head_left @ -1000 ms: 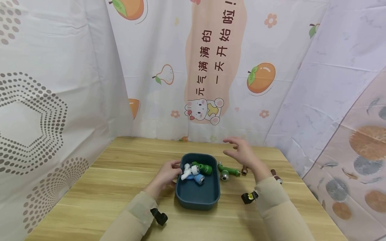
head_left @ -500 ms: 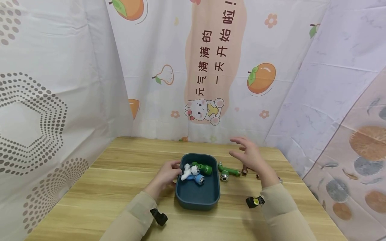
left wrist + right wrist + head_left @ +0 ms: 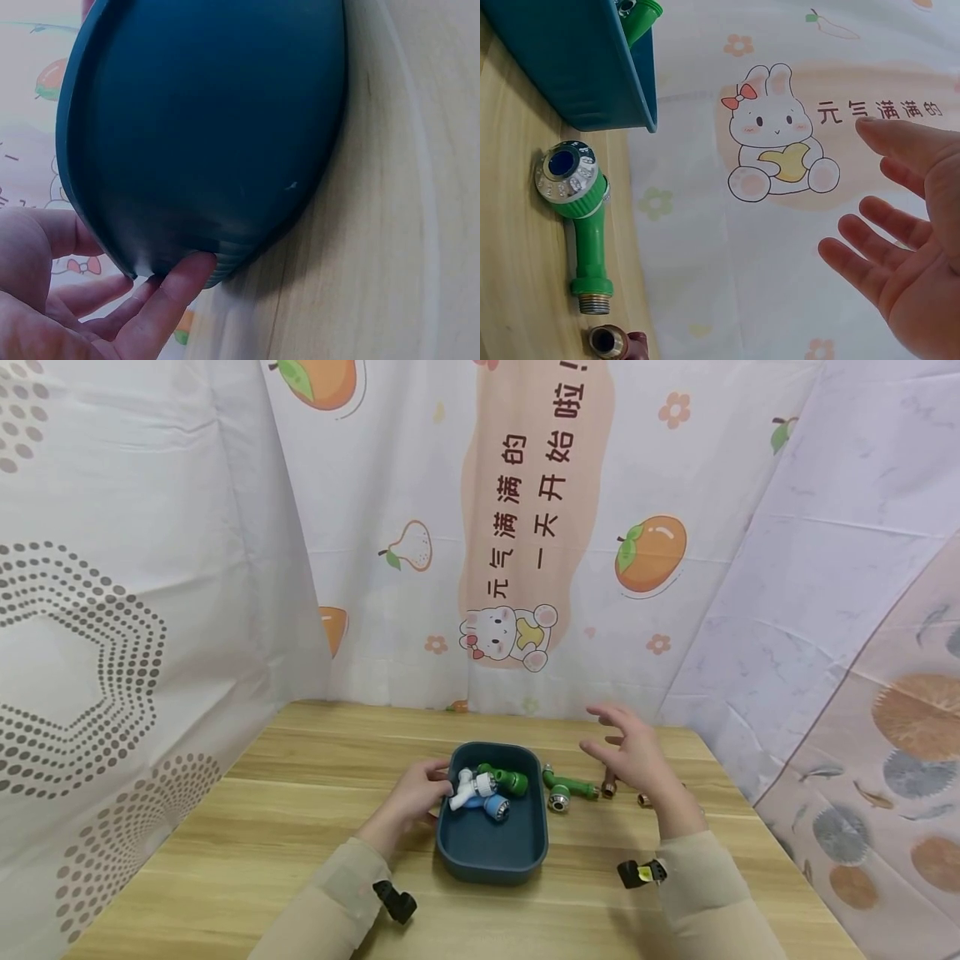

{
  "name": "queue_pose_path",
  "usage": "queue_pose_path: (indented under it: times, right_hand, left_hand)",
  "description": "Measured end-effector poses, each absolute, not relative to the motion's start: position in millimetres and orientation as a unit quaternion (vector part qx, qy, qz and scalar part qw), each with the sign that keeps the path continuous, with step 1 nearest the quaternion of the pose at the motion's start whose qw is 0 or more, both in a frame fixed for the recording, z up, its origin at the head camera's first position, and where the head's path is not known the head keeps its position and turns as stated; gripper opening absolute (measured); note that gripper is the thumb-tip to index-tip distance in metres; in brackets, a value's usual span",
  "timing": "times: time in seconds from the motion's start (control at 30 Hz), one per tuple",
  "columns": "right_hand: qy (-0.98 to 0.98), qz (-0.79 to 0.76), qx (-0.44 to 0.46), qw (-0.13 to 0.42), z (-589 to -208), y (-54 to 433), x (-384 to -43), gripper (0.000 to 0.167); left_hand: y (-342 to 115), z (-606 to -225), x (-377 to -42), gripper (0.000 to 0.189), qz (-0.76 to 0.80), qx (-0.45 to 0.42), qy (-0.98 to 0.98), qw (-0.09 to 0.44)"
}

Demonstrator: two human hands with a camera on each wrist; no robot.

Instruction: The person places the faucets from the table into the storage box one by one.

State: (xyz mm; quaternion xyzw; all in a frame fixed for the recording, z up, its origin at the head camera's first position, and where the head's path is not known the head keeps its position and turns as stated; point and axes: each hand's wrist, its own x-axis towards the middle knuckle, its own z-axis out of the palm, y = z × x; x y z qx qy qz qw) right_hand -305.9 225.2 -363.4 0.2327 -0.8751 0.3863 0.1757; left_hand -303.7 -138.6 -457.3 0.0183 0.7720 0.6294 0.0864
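Wood tbl [image 3: 300,802], grn tap [image 3: 573,787] nr bin [image 3: 491,874]

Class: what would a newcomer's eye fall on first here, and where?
Likely the dark bin near the middle of the table, with white, blue and green fittings inside and the left hand at its left side. Next, the right hand, raised to the bin's right. Behind them, a cartoon rabbit stands out on the curtain.

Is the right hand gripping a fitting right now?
No: in the right wrist view the right hand holds nothing, thumb and fingers standing apart, and the green fitting lies away from it on the table.
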Motion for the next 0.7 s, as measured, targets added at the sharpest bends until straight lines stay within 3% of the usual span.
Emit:
queue_pose_path:
  times: [0.7]
  right_hand:
    - [-0.881,0.406,0.181,0.162,-386,226,-305,0.065]
  left_hand:
    - [-139,-458,-306,0.059,0.634,0.018,0.768,0.090]
